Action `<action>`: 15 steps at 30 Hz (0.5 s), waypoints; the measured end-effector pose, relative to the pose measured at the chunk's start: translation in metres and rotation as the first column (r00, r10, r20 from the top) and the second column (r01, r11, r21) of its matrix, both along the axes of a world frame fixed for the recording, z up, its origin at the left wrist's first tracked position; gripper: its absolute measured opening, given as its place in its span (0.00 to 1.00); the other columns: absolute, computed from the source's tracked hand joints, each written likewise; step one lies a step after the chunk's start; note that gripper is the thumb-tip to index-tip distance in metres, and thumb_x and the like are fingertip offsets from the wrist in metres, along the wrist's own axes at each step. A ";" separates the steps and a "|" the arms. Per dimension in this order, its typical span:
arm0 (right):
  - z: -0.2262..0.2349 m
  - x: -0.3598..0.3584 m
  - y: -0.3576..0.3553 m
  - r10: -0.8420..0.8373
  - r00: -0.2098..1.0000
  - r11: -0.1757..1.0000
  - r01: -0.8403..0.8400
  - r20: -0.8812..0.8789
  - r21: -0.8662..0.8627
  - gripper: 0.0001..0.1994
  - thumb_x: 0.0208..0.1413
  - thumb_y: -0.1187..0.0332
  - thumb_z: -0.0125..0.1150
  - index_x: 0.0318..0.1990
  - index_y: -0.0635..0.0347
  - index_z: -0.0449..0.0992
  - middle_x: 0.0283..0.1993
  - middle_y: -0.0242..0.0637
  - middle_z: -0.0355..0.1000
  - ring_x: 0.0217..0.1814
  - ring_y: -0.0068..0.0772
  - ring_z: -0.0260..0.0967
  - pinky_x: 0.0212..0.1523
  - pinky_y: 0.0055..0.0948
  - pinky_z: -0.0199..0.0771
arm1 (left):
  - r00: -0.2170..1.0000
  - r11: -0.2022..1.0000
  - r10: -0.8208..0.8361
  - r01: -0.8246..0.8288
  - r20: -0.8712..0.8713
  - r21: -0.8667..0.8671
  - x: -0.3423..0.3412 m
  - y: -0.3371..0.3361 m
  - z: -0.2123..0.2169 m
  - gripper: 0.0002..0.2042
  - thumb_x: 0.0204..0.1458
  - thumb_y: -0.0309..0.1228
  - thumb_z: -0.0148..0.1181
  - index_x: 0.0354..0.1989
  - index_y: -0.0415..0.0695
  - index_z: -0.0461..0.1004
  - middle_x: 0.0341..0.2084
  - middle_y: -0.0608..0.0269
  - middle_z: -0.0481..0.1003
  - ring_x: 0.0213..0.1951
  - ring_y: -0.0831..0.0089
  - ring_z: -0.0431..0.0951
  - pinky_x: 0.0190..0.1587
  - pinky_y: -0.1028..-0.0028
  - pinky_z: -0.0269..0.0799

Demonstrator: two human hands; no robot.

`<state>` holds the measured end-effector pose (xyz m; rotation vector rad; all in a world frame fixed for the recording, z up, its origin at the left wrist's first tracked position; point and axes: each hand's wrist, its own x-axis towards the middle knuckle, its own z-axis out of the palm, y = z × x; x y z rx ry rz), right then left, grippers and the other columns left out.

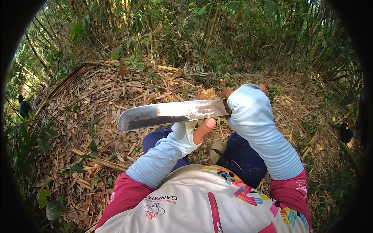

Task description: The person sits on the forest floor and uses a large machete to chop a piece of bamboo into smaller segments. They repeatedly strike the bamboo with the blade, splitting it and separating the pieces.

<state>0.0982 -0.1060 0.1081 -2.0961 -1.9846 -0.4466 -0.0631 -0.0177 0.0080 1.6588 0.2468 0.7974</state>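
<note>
A machete (171, 113) lies crosswise in front of me, its broad, worn grey blade pointing left. My right hand (248, 96), in a light blue sleeve that covers most of it, is closed around the handle, which is hidden. Just beneath the blade is my left hand (196, 134), also in a light blue sleeve. Its thumb sticks out below the blade, while most of its fingers are hidden behind the metal. A tan, rough piece (208, 94) shows above the blade's upper edge by the left fingers; whether that hand grips it is unclear.
Dry fallen leaves (97, 97) cover the ground around my dark blue trouser legs (243, 159). A split bamboo strip (99, 160) lies at left. Bamboo and undergrowth (233, 35) stand dense ahead, with green plants (42, 143) at left. A dark object (345, 133) sits at far right.
</note>
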 end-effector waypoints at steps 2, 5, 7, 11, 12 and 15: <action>0.000 -0.001 0.000 -0.013 1.000 1.000 0.013 -0.009 -0.003 0.16 0.34 0.69 0.69 0.37 0.49 0.81 0.24 0.37 0.73 0.34 0.43 0.74 0.42 0.43 0.67 | 0.999 0.997 0.040 -0.037 0.037 -0.075 0.004 -0.006 0.005 0.26 0.55 0.45 0.62 0.56 0.39 0.69 0.45 0.60 0.76 0.46 0.69 0.75 0.51 0.71 0.67; 0.000 -0.002 0.002 -0.026 1.000 0.999 0.025 -0.018 -0.043 0.16 0.34 0.69 0.69 0.37 0.49 0.81 0.25 0.37 0.74 0.33 0.43 0.74 0.42 0.43 0.67 | 0.994 0.997 0.076 -0.075 0.084 -0.011 0.008 -0.006 0.005 0.25 0.55 0.48 0.62 0.50 0.40 0.73 0.42 0.58 0.76 0.44 0.67 0.76 0.49 0.70 0.69; 0.000 -0.001 0.004 -0.032 0.999 0.998 0.031 -0.007 -0.056 0.16 0.35 0.69 0.69 0.38 0.49 0.81 0.26 0.37 0.74 0.33 0.43 0.74 0.43 0.42 0.67 | 0.992 0.991 0.121 -0.123 0.046 0.057 0.009 -0.005 0.003 0.25 0.55 0.48 0.61 0.51 0.38 0.73 0.42 0.59 0.77 0.44 0.69 0.77 0.49 0.71 0.70; -0.017 0.011 0.011 0.030 0.978 0.999 -0.036 -0.206 -0.024 0.17 0.36 0.67 0.68 0.40 0.47 0.80 0.26 0.37 0.75 0.34 0.42 0.75 0.43 0.41 0.67 | 0.965 0.955 0.251 -0.261 0.081 0.145 0.018 -0.003 -0.013 0.24 0.54 0.45 0.63 0.51 0.38 0.73 0.42 0.60 0.78 0.44 0.70 0.77 0.49 0.72 0.71; -0.022 0.017 0.012 0.078 0.947 0.996 -0.086 -0.313 -0.010 0.16 0.41 0.63 0.63 0.41 0.48 0.79 0.27 0.37 0.75 0.34 0.42 0.74 0.43 0.42 0.67 | 0.963 0.956 0.251 -0.263 0.101 0.128 0.020 -0.004 -0.014 0.23 0.54 0.43 0.64 0.51 0.38 0.74 0.42 0.60 0.78 0.43 0.70 0.77 0.48 0.72 0.71; -0.032 0.025 0.016 0.169 0.868 0.982 -0.189 -0.467 0.004 0.19 0.58 0.49 0.45 0.42 0.52 0.73 0.28 0.38 0.72 0.34 0.41 0.70 0.41 0.44 0.65 | 0.948 0.952 0.272 -0.290 0.167 0.096 0.026 -0.003 -0.017 0.20 0.53 0.40 0.66 0.49 0.39 0.75 0.40 0.60 0.78 0.41 0.70 0.78 0.46 0.71 0.72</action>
